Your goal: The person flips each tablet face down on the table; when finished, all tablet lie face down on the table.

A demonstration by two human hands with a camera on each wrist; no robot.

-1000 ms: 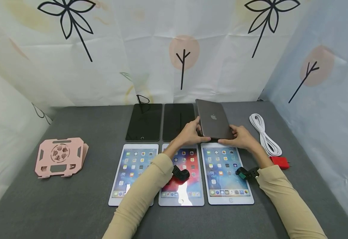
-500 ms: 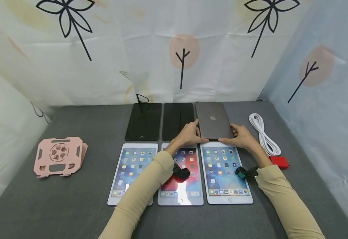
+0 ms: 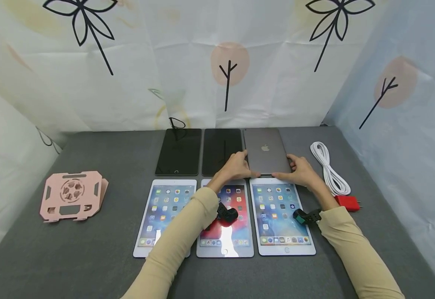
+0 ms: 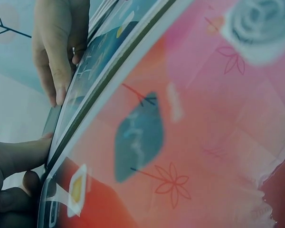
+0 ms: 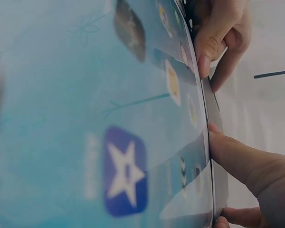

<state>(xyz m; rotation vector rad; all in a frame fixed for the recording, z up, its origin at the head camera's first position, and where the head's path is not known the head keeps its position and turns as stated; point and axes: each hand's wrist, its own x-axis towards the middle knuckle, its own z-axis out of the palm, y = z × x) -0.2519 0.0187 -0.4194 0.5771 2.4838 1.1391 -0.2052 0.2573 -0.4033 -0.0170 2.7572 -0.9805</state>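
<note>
A grey tablet (image 3: 267,153) with an apple logo lies face down at the right end of the back row. My left hand (image 3: 235,167) holds its near left corner, thumb along the front edge and fingers by the left side. At the near right corner, my right hand (image 3: 298,170) holds it the same way. In the left wrist view my left hand (image 4: 12,166) shows at lower left; the right wrist view has my right hand (image 5: 256,166) at the tablet's edge. Right in front lies a white tablet (image 3: 282,216) with its screen lit.
Two dark-screened tablets, one black (image 3: 180,151) and another beside it (image 3: 222,145), continue the back row. Two more lit white tablets (image 3: 165,216) (image 3: 239,245) lie under my left arm. A pink stand (image 3: 71,195) sits left; a white cable (image 3: 329,168) and red plug (image 3: 347,202) lie right.
The grey tablet's raised far end has come down, so it now lies flat in line with the back row. Both hands stay at its near corners.
</note>
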